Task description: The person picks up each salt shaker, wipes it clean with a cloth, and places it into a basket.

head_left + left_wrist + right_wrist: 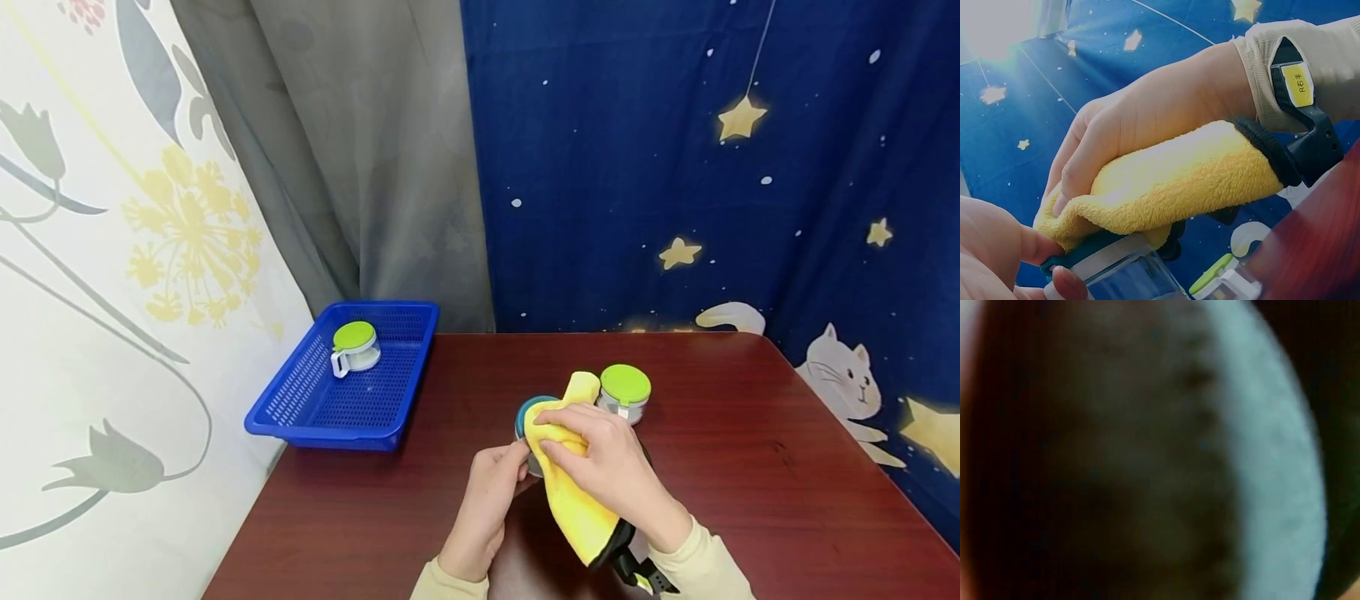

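Observation:
My left hand (483, 504) grips a clear glass jar (1138, 275) with a teal lid (528, 410), its thumb and fingers at the jar's handle side. My right hand (611, 462) holds a yellow cloth (576, 510) with a black edge and presses it over the lid. In the left wrist view, the cloth (1179, 175) drapes across the lid top and the right fingers curl into it. Much of the jar is hidden under the cloth. Just behind the right hand stands a second jar with a green lid (626, 383).
At the left of the dark red table (720, 500) sits a blue perforated basket (322, 433). Inside it is another green-lidded jar (356, 346) with a white handle. Curtains hang behind the table. The right wrist view is dark and blurred.

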A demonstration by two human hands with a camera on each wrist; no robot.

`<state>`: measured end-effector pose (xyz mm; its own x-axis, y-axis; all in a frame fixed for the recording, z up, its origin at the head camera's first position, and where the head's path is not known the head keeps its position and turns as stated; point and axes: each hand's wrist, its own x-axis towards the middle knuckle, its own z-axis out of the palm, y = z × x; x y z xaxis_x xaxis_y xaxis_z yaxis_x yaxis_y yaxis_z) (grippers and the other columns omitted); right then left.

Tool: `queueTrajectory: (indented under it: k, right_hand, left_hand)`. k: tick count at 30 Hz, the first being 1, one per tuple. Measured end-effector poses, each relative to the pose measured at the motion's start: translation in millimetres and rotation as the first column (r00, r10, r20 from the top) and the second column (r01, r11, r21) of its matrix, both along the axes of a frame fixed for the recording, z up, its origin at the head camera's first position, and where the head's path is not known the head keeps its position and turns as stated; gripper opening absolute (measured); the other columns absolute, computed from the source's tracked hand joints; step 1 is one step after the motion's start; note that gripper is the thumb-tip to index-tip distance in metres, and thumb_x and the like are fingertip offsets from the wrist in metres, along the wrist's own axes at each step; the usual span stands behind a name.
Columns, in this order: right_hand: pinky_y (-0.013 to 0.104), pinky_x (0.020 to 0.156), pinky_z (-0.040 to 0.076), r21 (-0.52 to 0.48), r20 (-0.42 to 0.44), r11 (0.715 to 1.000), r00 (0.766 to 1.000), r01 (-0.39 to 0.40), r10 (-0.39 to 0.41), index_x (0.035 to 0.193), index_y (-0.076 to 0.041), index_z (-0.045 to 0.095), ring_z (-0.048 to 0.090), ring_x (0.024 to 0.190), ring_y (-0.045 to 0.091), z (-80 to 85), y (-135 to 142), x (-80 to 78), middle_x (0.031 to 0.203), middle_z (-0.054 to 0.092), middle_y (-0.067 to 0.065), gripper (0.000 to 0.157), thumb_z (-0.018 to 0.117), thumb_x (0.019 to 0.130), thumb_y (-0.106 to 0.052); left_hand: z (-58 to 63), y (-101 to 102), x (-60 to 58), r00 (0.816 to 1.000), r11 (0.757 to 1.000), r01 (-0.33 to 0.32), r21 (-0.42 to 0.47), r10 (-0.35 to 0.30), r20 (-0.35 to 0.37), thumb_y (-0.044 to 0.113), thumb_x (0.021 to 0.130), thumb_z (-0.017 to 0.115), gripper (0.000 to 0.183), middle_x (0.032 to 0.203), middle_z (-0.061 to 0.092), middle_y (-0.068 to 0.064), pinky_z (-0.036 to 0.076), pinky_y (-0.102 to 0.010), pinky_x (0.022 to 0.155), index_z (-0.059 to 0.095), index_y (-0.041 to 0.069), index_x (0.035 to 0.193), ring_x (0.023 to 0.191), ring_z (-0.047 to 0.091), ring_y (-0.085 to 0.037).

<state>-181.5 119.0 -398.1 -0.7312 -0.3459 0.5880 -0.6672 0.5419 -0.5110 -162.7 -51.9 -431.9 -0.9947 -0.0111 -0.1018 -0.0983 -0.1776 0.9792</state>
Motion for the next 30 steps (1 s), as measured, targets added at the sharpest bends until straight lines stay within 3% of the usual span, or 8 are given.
queueTrajectory:
  k: [9,12,15,19,26,30]
  right_hand:
    - [0.029,0.081,0.056,0.020,0.012,1.000,1.000,0.012,-0.013,0.113,-0.032,0.074,0.062,0.103,0.001,1.4,-1.2,3.5,0.109,0.066,-0.022,0.033,0.085,0.082,-0.027]
    - [0.032,0.078,0.057,0.060,-0.060,0.996,0.996,0.070,-0.066,0.111,-0.031,0.074,0.064,0.102,0.006,1.7,-0.5,0.0,0.108,0.068,-0.017,0.031,0.085,0.082,-0.029]
    - [0.036,0.069,0.056,0.084,-0.133,0.979,0.975,0.188,-0.176,0.111,-0.027,0.075,0.066,0.094,0.013,0.9,1.5,-7.1,0.105,0.071,-0.010,0.031,0.085,0.081,-0.027]
    - [0.034,0.059,0.051,0.091,-0.139,0.945,0.944,0.313,-0.299,0.111,-0.023,0.074,0.061,0.081,0.014,-1.2,5.0,-14.4,0.098,0.070,-0.006,0.032,0.084,0.080,-0.023]
    - [0.034,0.059,0.049,0.080,-0.109,0.936,0.936,0.343,-0.334,0.112,-0.021,0.074,0.058,0.077,0.014,-4.2,5.9,-16.7,0.097,0.070,-0.005,0.033,0.083,0.081,-0.025]
    - [0.034,0.061,0.049,0.067,-0.095,0.934,0.934,0.351,-0.344,0.114,-0.021,0.073,0.058,0.078,0.015,-3.3,5.7,-17.3,0.099,0.070,-0.004,0.034,0.083,0.082,-0.026]
  left_hand:
    - [-0.2,0.2,1.6,1.000,1.000,-0.002,0.002,0.002,-0.004,0.013,0.091,0.061,0.041,0.057,0.041,0.000,0.056,-0.041,0.081,0.041,0.009,0.055,0.073,0.058,-0.017]
    - [1.1,0.9,3.1,1.000,1.000,-0.004,0.008,0.004,-0.008,0.016,0.093,0.064,0.044,0.055,0.039,0.001,0.056,-0.038,0.079,0.043,0.010,0.055,0.068,0.054,-0.016]
    - [1.0,1.2,4.8,1.000,1.000,-0.013,-0.004,0.013,-0.016,0.021,0.095,0.066,0.045,0.054,0.039,0.003,0.056,-0.037,0.077,0.046,0.010,0.056,0.066,0.051,-0.015]
    - [-3.0,1.2,6.2,1.000,0.999,-0.019,-0.033,0.019,-0.001,0.026,0.096,0.066,0.046,0.055,0.039,0.002,0.055,-0.034,0.075,0.047,0.009,0.058,0.067,0.051,-0.013]
    - [-6.0,1.8,4.7,1.000,1.000,-0.019,-0.011,0.019,0.010,0.025,0.096,0.067,0.040,0.056,0.041,0.002,0.056,-0.036,0.075,0.055,0.008,0.062,0.064,0.052,-0.014]
    - [-4.8,1.8,3.8,1.000,1.000,-0.014,-0.005,0.014,0.004,0.025,0.096,0.066,0.037,0.057,0.043,0.002,0.057,-0.039,0.078,0.062,0.002,0.067,0.066,0.054,-0.014]
